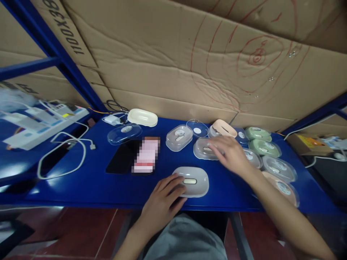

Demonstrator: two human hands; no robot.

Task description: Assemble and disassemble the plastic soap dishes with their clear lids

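Left grip pinched the left rim of a grey dish near the front edge of the blue worktop; we noted a pale oblong piece at the dish's centre. Farther back, to the left, we saw a phone with a pixelated screen, beside a black slab. Right grip lay over a lidded grey dish, beyond the first; we could not tell whether it grasped or merely touched it. Right of this stood lidded green dishes. Along the far side we logged a peach dish, a loose clear lid and a cream dish, all before the cardboard wall.
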